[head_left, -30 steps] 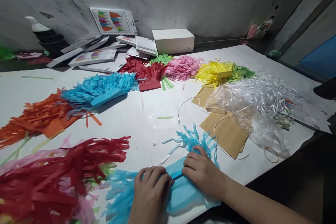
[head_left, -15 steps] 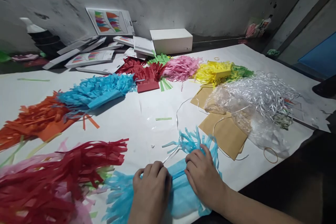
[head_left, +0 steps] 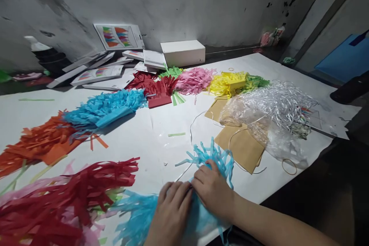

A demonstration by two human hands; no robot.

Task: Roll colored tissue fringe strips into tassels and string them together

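A light blue fringed tissue paper sheet [head_left: 138, 215] lies at the near edge of the white-covered table [head_left: 135, 138]. Both my hands press on its middle and roll it. My left hand [head_left: 170, 211] is closed over the rolled part, its fingers curled. Touching it on the right, my right hand [head_left: 211, 190] also grips the roll, with blue fringe [head_left: 210, 155] sticking up just beyond its fingers. A thin white string [head_left: 193, 127] runs from the roll toward the brown paper.
Fringed paper piles lie around: dark red [head_left: 66, 200] at near left, orange [head_left: 37, 144], blue [head_left: 103, 107], red [head_left: 155, 86], pink [head_left: 193, 78], yellow [head_left: 227, 82]. Brown paper [head_left: 240, 148], a clear bag of white shreds [head_left: 276, 111], a rubber band [head_left: 289, 166] and a white box [head_left: 183, 52] are further off.
My hands have drawn together until they touch, rolling the blue paper tighter toward me. The flat blue band between them is now covered. The view tilted slightly down.
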